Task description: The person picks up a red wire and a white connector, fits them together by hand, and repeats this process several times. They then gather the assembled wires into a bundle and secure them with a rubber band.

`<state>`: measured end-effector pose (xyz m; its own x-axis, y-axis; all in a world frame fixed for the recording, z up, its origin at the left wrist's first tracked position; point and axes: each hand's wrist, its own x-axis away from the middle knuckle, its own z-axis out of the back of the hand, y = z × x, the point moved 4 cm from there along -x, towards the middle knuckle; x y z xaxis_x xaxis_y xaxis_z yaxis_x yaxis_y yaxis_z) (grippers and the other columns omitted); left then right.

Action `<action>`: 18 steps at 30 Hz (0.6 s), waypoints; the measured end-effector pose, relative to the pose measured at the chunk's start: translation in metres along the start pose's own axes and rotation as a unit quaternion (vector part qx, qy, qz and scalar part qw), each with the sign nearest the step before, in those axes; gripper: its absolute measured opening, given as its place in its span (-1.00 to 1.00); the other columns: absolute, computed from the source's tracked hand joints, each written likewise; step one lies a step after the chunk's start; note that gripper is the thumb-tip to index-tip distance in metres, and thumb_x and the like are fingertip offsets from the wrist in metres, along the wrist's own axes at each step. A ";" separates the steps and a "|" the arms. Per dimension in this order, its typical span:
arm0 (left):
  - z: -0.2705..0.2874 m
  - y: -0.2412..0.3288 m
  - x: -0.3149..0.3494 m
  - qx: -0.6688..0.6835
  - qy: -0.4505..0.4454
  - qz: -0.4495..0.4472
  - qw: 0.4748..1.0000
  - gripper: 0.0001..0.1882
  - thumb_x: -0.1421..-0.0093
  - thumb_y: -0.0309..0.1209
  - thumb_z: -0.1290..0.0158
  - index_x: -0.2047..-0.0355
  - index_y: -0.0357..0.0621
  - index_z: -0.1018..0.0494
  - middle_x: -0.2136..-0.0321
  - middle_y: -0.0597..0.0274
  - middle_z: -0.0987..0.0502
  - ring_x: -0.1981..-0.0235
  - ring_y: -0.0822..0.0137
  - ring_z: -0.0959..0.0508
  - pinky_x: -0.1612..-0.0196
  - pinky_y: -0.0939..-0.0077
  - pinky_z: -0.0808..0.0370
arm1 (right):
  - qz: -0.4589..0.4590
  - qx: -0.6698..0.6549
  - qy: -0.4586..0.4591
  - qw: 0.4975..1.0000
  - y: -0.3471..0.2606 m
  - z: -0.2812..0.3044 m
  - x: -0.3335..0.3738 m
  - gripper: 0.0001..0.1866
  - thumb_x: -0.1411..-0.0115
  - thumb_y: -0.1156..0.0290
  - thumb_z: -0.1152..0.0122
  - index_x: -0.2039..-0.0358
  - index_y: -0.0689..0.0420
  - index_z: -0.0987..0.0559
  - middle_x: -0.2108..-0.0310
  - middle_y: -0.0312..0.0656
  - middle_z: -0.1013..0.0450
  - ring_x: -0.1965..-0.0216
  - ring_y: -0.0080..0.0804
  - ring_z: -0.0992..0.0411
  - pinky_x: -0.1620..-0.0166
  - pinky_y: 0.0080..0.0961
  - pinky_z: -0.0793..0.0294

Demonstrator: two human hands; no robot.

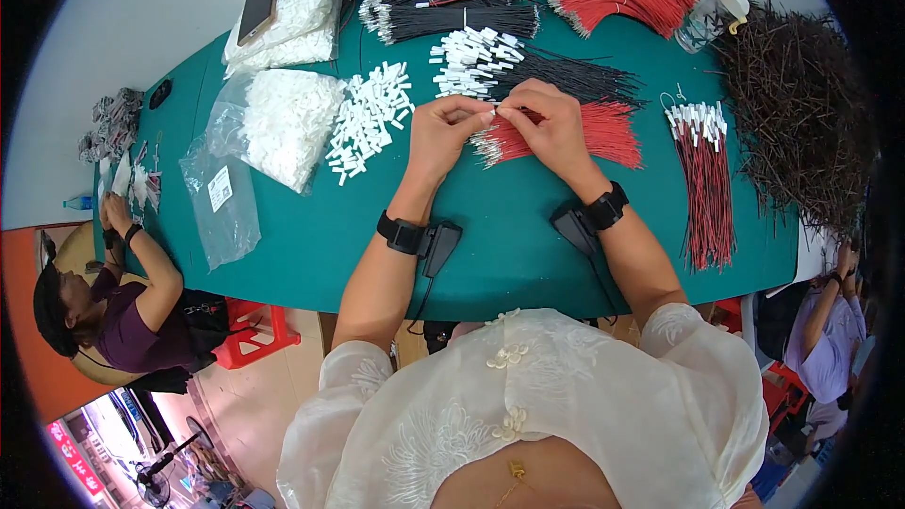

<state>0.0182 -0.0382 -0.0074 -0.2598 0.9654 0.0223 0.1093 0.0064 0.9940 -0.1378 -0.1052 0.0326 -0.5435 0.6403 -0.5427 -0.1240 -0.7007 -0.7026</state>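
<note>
while left hand [443,137] pinches white piece [493,112], right hand [549,127] pinches alongside, contents unclear

A sheer white blouse [566,396] with embroidered flowers [438,438], looped knot buttons [509,355] and short loose sleeves [347,382], a gold pendant [516,469] on a thin chain, and on each wrist a black strap [403,235] with a black box [440,247] trailing a thin black cable [421,303].
</note>
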 end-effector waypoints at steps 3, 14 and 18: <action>0.001 0.000 -0.001 0.000 0.001 -0.003 1.000 -0.86 -0.10 -0.62 -0.19 0.29 -0.35 -0.58 0.40 0.18 -0.62 0.40 0.50 -0.58 0.29 0.67 -0.52 | 0.006 -0.001 -0.005 1.000 -0.002 -0.001 -0.001 -0.91 0.00 0.57 -0.31 0.43 0.24 -0.60 0.43 -0.14 -0.52 0.39 -0.28 -0.50 0.32 -0.46 -0.45; -0.001 0.017 -0.003 0.058 0.077 -0.057 0.994 -0.86 -0.19 -0.52 -0.14 0.26 -0.33 -0.56 0.40 0.23 -0.61 0.39 0.50 -0.57 0.28 0.63 -0.51 | -0.030 0.028 -0.027 0.999 -0.008 0.026 -0.016 -0.94 -0.08 0.58 -0.25 0.38 0.25 -0.61 0.45 -0.14 -0.52 0.46 -0.43 -0.49 0.41 -0.53 -0.44; 0.015 0.006 -0.004 -0.006 0.106 -0.067 0.992 -0.84 -0.23 -0.47 -0.11 0.26 -0.33 -0.56 0.37 0.23 -0.61 0.38 0.50 -0.56 0.31 0.64 -0.49 | -0.072 0.034 -0.173 0.982 -0.040 0.037 -0.021 -0.93 -0.10 0.56 -0.24 0.39 0.27 -0.60 0.46 -0.15 -0.52 0.47 -0.43 -0.49 0.42 -0.52 -0.43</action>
<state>0.0341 -0.0384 -0.0034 -0.4682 0.8792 -0.0884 0.0500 0.1262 0.9907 -0.1520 -0.1023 0.0891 -0.7637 0.5981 -0.2429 -0.2692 -0.6371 -0.7222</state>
